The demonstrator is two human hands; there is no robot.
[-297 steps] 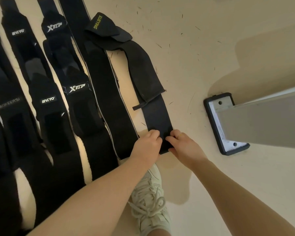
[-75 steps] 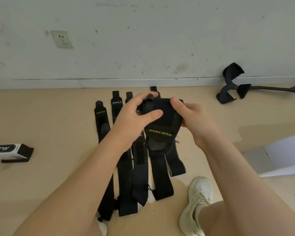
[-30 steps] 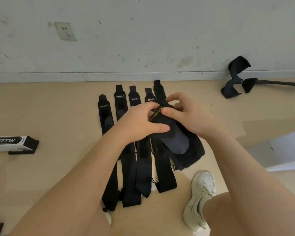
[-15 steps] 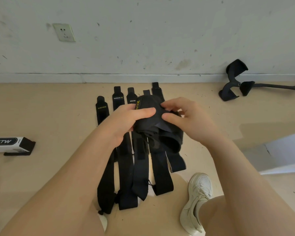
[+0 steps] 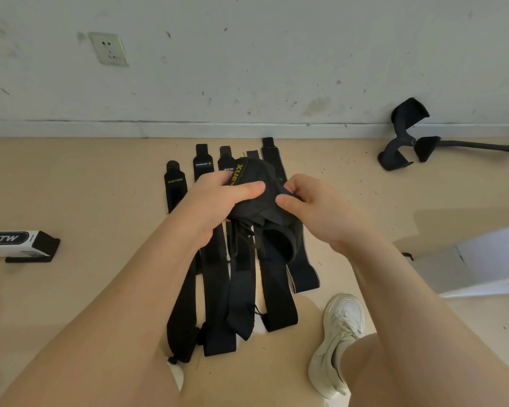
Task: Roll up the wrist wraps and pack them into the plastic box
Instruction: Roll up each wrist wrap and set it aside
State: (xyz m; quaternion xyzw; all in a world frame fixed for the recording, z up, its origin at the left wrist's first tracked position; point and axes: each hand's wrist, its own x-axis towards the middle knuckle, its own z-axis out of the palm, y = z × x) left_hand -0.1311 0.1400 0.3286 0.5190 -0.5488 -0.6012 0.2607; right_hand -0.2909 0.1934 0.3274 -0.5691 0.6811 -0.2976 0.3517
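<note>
Looks like a bare indoor room, maybe a home gym corner: scuffed pale wall (image 5: 276, 54) with a wall socket (image 5: 108, 49), a beige floor (image 5: 71, 186) speckled with bits, black wrist wraps (image 5: 215, 277) laid in a row, and a black exercise handle (image 5: 406, 136) by the baseboard (plainly a lived-in spot).

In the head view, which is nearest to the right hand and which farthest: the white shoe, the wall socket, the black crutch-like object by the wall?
From the right hand:
1. White shoe, just below it, near the person.
2. Black crutch-like object, up to the right, by the wall.
3. Wall socket, far upper left, on the wall.
</note>
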